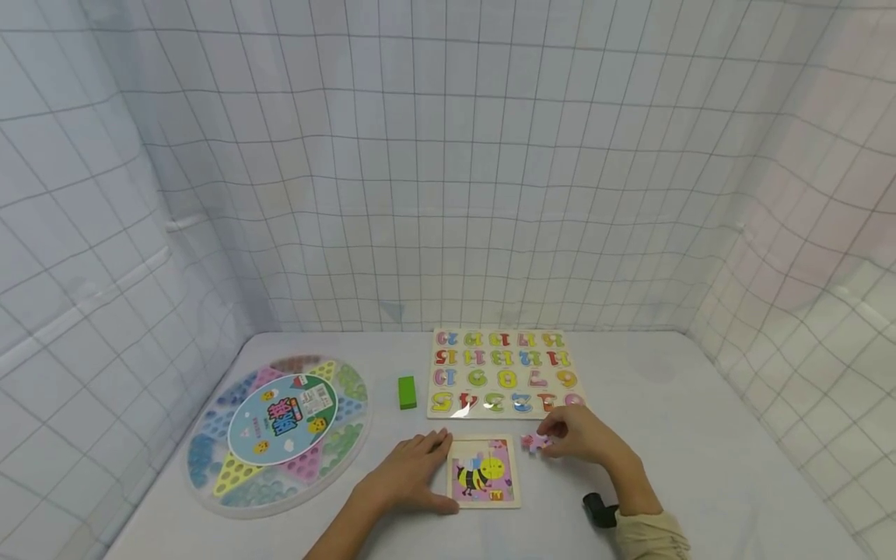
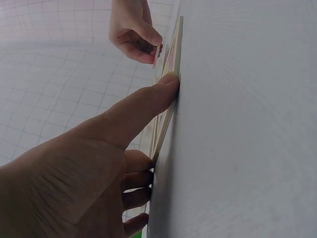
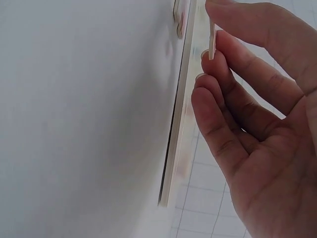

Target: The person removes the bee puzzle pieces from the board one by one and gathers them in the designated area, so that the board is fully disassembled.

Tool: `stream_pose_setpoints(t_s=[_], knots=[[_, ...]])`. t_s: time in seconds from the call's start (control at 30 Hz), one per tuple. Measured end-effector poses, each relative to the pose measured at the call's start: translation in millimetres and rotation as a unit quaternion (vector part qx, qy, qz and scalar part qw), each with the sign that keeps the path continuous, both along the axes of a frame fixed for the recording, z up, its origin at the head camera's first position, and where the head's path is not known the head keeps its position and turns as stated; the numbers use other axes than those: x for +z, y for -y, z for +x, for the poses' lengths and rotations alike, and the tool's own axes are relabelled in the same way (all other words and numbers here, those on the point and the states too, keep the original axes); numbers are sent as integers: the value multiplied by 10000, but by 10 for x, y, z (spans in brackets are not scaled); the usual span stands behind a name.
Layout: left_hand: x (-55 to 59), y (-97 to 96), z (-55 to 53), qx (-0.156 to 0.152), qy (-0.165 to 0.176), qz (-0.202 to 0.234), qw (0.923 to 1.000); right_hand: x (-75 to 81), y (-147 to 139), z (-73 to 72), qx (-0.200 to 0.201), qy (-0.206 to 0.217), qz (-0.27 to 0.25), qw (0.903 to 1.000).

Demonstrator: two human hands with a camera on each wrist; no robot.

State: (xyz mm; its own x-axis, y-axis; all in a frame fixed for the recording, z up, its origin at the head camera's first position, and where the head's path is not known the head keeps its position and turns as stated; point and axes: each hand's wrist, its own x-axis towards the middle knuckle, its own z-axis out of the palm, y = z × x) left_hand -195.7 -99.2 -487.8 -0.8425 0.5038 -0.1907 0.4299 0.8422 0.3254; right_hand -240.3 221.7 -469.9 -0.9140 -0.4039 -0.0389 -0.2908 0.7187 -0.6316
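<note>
Low and right of centre in the head view, the right hand (image 1: 582, 437) pinches a pink jigsaw piece (image 1: 535, 442), partly hidden, its long axis unclear. Beside it lies the bee puzzle (image 1: 479, 476), bee's head rightward; the left hand (image 1: 409, 472), fingers spread, touches its left side. Above, the number board (image 1: 494, 379) has its lower-right corner covered.

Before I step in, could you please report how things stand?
Left grip touching bee puzzle's left edge. Right grip pinching thin piece, right of puzzle. Number board just beyond, seemingly not in the way.
</note>
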Motion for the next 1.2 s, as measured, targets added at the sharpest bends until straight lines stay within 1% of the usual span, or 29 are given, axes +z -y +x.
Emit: stream_pose_setpoints(t_s=[0.13,0.23,0.47,0.7,1.0,1.2], knots=[[-6,4,-11,37,49,-44,10000,-5,-55,-3,-227,83,66,9997],[4,3,-11,65,92,-43,9999,-14,-100,-9,-304,81,76,9995],[10,15,1,15,55,-22,10000,-66,-188,-38,-230,0,125,9997],[2,9,4,10,-1,27,10000,-86,-208,-53,-348,132,164,9992],[0,10,-4,11,48,-28,10000,-55,-187,-36,-337,176,48,9993],[22,12,-2,20,58,-56,10000,-68,-169,-39,-449,216,141,9987]])
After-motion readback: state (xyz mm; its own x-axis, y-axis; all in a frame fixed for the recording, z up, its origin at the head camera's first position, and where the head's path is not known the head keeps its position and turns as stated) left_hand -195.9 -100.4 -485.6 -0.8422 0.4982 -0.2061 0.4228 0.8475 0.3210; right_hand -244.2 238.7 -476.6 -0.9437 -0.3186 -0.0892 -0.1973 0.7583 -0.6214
